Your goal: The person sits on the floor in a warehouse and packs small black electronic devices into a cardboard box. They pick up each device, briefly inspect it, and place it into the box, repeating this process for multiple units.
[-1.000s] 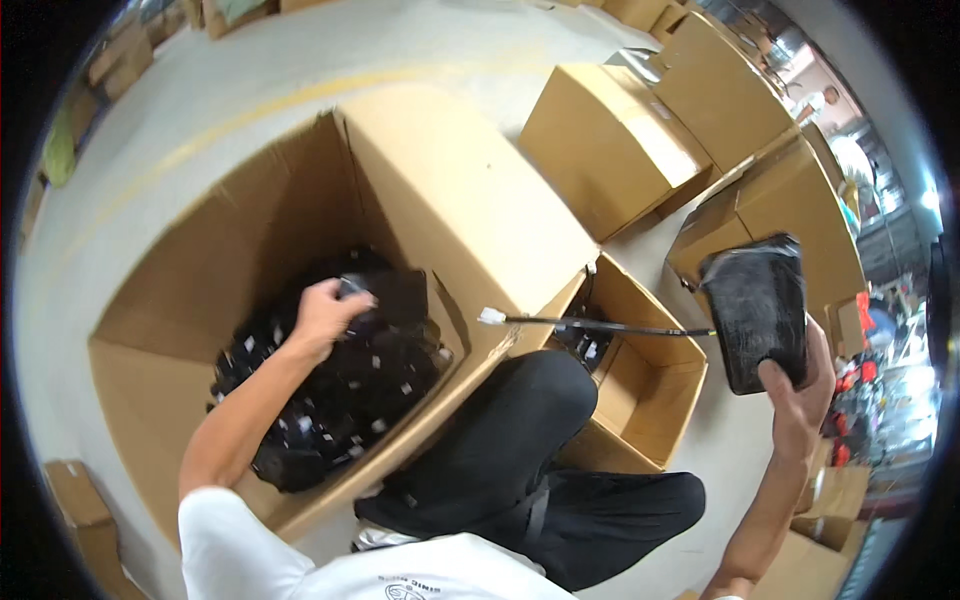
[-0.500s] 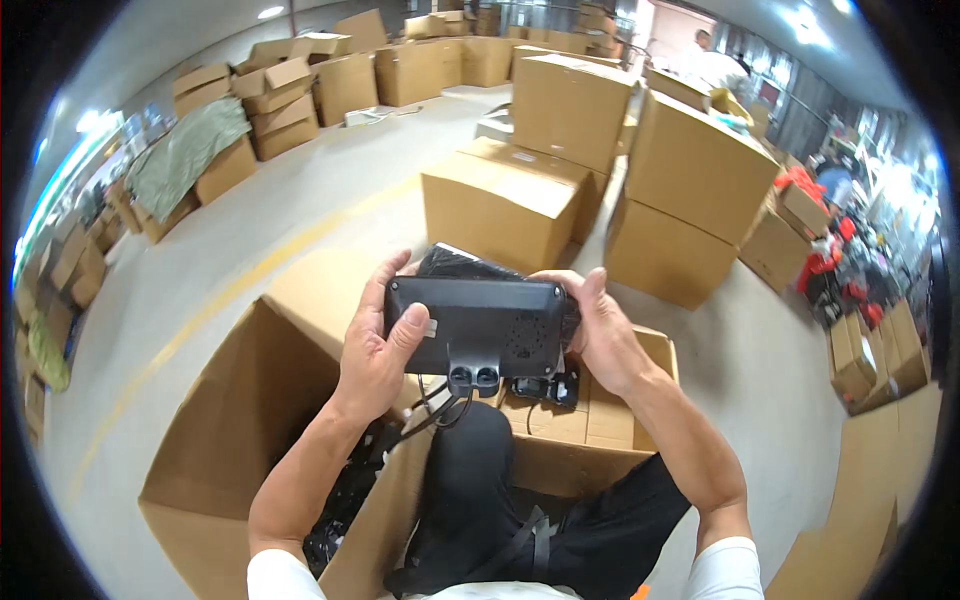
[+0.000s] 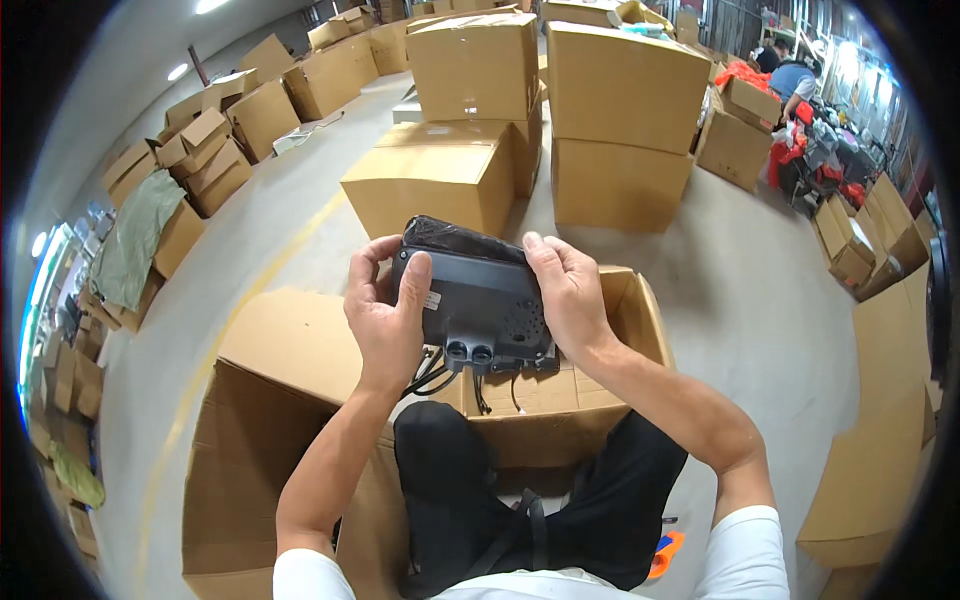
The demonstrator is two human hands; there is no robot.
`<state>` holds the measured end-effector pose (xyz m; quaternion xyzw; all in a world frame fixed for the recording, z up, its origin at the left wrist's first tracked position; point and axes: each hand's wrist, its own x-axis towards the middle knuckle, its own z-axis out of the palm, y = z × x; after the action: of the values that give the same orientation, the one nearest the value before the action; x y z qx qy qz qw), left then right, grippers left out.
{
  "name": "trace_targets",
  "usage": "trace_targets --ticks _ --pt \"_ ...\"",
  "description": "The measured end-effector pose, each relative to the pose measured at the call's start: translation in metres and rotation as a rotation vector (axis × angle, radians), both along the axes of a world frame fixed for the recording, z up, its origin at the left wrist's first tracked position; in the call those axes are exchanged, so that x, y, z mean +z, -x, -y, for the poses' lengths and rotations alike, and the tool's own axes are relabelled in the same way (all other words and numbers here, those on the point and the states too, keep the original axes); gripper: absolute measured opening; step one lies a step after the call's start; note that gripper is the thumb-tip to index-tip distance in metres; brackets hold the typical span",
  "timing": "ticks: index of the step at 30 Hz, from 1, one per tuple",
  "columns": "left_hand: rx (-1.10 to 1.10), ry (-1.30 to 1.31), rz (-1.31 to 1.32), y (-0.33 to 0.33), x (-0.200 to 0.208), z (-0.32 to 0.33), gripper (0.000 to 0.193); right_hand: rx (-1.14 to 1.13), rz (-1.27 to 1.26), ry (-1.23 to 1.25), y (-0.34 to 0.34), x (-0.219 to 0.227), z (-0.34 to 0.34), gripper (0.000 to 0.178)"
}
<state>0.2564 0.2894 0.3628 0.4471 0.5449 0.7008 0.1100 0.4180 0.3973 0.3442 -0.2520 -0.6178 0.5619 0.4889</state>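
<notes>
A flat black plastic device (image 3: 485,305) with a cluster of small holes, a pale label and a double round socket is held between my two hands. Behind it, along its top edge, sits a second black item (image 3: 465,240) in shiny plastic wrap. My left hand (image 3: 385,310) is closed on the left end, thumb lying over the device's back. The right end is gripped by my right hand (image 3: 572,300), whose fingers are partly hidden. Black cables (image 3: 430,378) hang from underneath. Below, an open cardboard box (image 3: 540,435) contains flat cardboard and more black parts with cables.
A larger open carton (image 3: 255,470) stands at my left knee. Taped cartons (image 3: 430,180) and tall stacked boxes (image 3: 625,120) stand ahead. An orange and blue object (image 3: 665,555) lies on the floor by my right leg. Another person (image 3: 792,82) is at the far right.
My view has swung to the right and down. The device has tilted, and more of the wrapped item shows above it. My right hand now lies further over the device's right end.
</notes>
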Motion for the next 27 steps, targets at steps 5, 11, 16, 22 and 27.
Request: trace_targets --ticks 5,11,16,22,27 --pt "-0.139 0.063 -0.226 0.008 -0.016 -0.014 0.06 0.038 0.033 0.061 -0.006 -0.024 -0.025 0.054" --pt "-0.078 0.047 -0.285 0.013 -0.039 -0.037 0.041 0.073 0.072 0.097 -0.001 -0.049 -0.04 0.058" --pt "-0.073 0.095 -0.152 0.011 -0.051 -0.046 0.039 0.069 0.09 0.099 0.001 -0.063 -0.045 0.061" --pt "-0.082 0.316 -0.018 0.019 -0.044 -0.055 0.052 0.272 0.277 0.046 -0.011 -0.047 -0.06 0.065" --pt "-0.179 0.257 0.08 0.024 -0.026 -0.073 0.059 0.501 0.356 -0.05 -0.035 -0.016 -0.083 0.058"
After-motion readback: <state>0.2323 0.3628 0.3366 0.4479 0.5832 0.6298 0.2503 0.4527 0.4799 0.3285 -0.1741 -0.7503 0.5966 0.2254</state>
